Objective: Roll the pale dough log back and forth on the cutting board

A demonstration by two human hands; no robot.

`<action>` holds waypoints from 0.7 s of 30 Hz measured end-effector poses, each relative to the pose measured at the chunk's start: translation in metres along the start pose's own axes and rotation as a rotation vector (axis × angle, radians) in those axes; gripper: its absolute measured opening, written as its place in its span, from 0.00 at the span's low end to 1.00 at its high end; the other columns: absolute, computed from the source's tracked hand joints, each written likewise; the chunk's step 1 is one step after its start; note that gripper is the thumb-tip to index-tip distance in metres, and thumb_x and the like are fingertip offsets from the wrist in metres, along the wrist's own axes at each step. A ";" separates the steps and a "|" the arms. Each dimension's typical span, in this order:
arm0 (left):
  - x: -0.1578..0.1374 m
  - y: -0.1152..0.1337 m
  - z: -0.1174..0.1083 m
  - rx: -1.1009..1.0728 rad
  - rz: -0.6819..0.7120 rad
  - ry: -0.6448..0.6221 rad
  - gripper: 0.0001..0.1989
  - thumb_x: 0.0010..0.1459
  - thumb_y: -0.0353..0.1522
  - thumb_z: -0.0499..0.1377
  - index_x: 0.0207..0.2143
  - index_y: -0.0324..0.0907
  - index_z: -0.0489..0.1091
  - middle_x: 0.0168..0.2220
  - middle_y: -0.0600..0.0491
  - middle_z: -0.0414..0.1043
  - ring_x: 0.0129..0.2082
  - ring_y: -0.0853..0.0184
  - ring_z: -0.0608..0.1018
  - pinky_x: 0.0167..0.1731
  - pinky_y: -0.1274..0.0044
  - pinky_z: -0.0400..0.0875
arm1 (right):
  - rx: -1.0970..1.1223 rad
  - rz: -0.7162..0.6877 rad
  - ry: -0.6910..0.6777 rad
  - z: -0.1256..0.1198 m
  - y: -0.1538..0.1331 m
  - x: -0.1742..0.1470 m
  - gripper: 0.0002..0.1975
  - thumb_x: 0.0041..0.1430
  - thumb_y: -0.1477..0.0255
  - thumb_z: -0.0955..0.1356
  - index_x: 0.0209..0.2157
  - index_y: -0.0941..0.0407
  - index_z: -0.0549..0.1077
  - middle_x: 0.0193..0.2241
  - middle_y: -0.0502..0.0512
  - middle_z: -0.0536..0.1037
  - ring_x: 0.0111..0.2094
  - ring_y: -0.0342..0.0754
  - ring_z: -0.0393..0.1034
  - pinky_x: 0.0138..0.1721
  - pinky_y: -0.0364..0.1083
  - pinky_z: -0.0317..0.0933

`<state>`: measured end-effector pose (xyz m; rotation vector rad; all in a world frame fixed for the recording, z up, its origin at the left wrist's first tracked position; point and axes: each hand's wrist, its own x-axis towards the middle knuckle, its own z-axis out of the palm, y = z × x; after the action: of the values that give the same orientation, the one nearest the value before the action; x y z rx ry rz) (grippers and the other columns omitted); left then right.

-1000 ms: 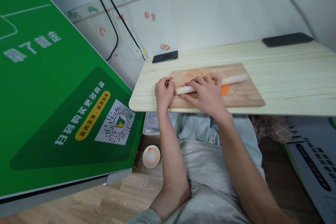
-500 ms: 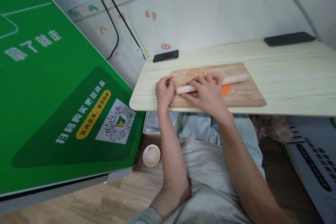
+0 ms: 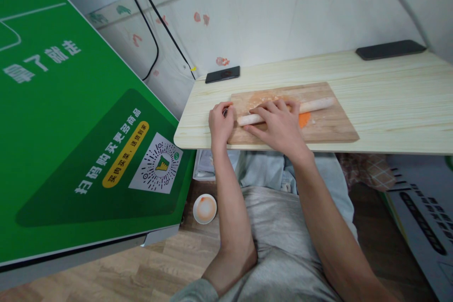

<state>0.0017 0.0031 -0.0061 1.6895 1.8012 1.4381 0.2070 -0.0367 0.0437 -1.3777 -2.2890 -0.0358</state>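
Observation:
A pale wooden rolling pin (image 3: 317,104) lies slantwise across a wooden cutting board (image 3: 334,130). My right hand (image 3: 281,125) is laid over the pin's middle, fingers bent over its far side and thumb on the near side. A flat orange piece of what looks like dough (image 3: 304,119) shows beside this hand, partly hidden by hand and pin. At the board's left edge is my left hand (image 3: 222,122), its fingers curled in against the thumb close to the pin's left end. Whatever those fingers hold is hidden.
The board rests on a narrow light wood table (image 3: 396,104) against the wall. Two dark phones (image 3: 222,74) (image 3: 391,50) lie along its back. A green panel (image 3: 88,151) rises at the left. A small white bowl (image 3: 205,209) stands low beside my left forearm.
The view has shifted very slightly. Both hands, the rolling pin and the orange piece keep nearly the same places on the board.

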 end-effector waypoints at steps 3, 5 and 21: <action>0.000 0.000 0.000 0.003 -0.001 0.003 0.08 0.69 0.28 0.60 0.44 0.45 0.80 0.48 0.48 0.85 0.49 0.57 0.84 0.56 0.64 0.78 | 0.002 0.000 -0.001 0.000 0.000 0.000 0.21 0.76 0.52 0.70 0.57 0.52 0.81 0.57 0.58 0.83 0.60 0.66 0.69 0.64 0.66 0.51; -0.001 0.000 0.000 0.001 -0.003 0.004 0.08 0.69 0.28 0.60 0.44 0.45 0.80 0.48 0.48 0.85 0.49 0.57 0.84 0.56 0.64 0.78 | 0.002 0.003 -0.007 -0.001 -0.001 0.000 0.21 0.76 0.52 0.70 0.57 0.52 0.81 0.58 0.58 0.83 0.60 0.66 0.69 0.64 0.66 0.51; 0.000 0.002 -0.001 -0.016 -0.006 -0.001 0.08 0.69 0.27 0.61 0.44 0.44 0.80 0.48 0.47 0.85 0.49 0.57 0.84 0.57 0.63 0.79 | 0.016 0.011 -0.020 -0.001 -0.001 0.000 0.22 0.76 0.52 0.70 0.58 0.52 0.81 0.59 0.59 0.82 0.61 0.67 0.68 0.65 0.67 0.50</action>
<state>0.0022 0.0022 -0.0046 1.6752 1.7877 1.4446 0.2067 -0.0371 0.0450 -1.3887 -2.2924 -0.0001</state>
